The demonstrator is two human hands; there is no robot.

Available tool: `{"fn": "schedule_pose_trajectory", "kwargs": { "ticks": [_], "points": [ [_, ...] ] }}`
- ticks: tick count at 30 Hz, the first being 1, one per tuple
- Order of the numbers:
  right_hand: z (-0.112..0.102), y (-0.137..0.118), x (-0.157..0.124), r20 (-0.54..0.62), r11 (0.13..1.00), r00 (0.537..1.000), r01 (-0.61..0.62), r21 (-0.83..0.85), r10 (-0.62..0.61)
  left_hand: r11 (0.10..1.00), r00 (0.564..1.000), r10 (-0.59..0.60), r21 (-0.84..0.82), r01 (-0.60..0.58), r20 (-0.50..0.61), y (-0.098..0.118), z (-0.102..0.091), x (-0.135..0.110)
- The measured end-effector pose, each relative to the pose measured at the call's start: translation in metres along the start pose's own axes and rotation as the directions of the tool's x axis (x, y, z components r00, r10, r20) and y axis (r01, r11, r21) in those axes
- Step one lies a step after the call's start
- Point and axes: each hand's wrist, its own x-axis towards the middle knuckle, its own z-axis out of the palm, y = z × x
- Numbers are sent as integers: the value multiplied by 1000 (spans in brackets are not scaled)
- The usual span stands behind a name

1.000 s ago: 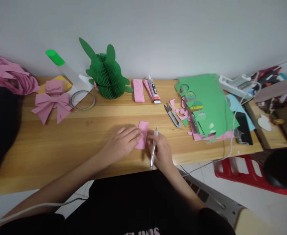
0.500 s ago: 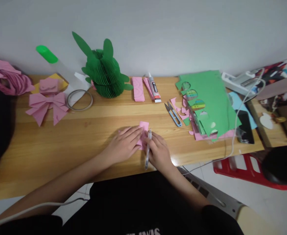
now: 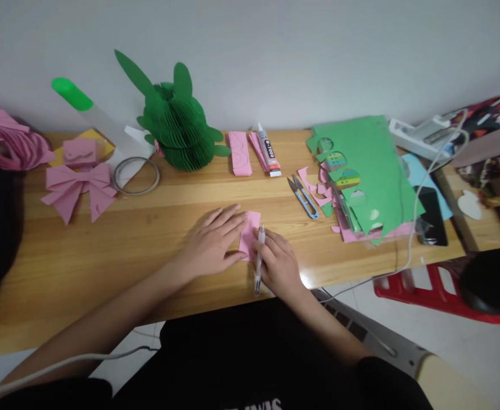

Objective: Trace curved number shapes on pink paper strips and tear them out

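Observation:
A small pink paper strip [image 3: 250,230] lies on the wooden table [image 3: 105,256] near its front edge. My left hand [image 3: 213,242] rests flat on the strip's left side, fingers stretched out and pressing it down. My right hand [image 3: 279,266] is closed round a white pen [image 3: 259,259], with the pen's tip touching the strip's right edge.
Small scissors [image 3: 302,196], a glue tube [image 3: 269,152] and pink strips [image 3: 238,152] lie behind. A green honeycomb paper figure [image 3: 177,128], a tape ring [image 3: 136,175] and pink bows [image 3: 76,188] sit at the left. Green and pink sheets [image 3: 363,176], a phone [image 3: 431,216] and a cable fill the right.
My right hand with the pen has moved left, closer to the strip, and the pen tip now touches the paper. My left hand stays on the strip.

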Motion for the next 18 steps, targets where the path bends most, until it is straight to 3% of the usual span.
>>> {"fn": "schedule_pose_trajectory", "kwargs": {
  "ticks": [11,18],
  "points": [
    [2,0,-2,-31,999,999,26,-38,-27,999,999,31,35,-30,-21,-3,1,1],
    [2,-2,-1,-51,999,999,-1,-41,-1,996,992,83,39,-80,-96,-12,1,1]
  ]
}}
